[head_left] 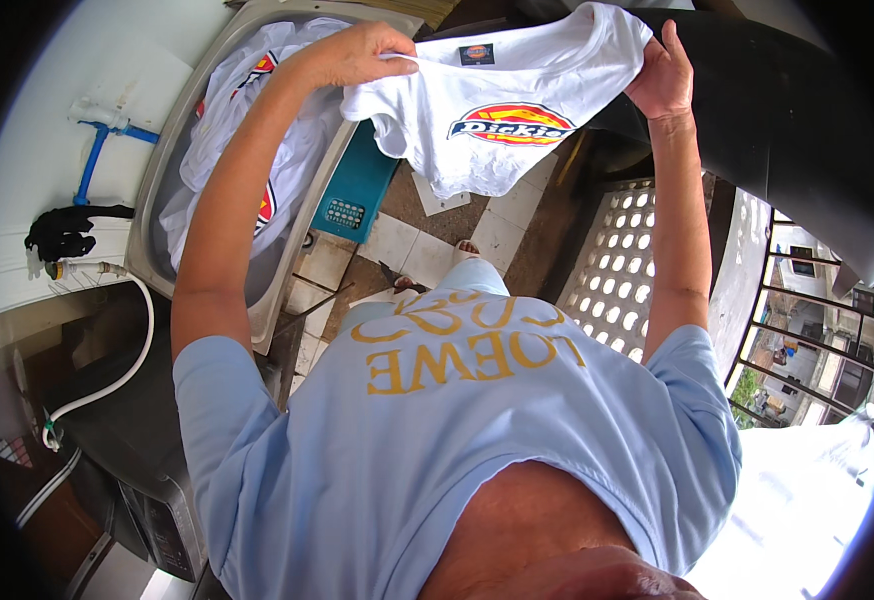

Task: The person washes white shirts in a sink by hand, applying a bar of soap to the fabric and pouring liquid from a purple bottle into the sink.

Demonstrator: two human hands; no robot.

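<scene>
"Beside the deep grey rectangular basin [292, 250], where's that white cloth T-shirt [502, 95] with the red-and-yellow badge?"

"Held up, spread: left hand [372, 58] pinches one shoulder; well apart, right hand [663, 80] meets the other, grip unclear."

"Best keep shoulders level, tension even."

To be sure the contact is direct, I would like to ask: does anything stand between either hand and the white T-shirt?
Nothing visible does. The left hand pinches one shoulder of the white T-shirt directly; the right hand touches the opposite side, its fingers partly hidden by the cloth.
</scene>
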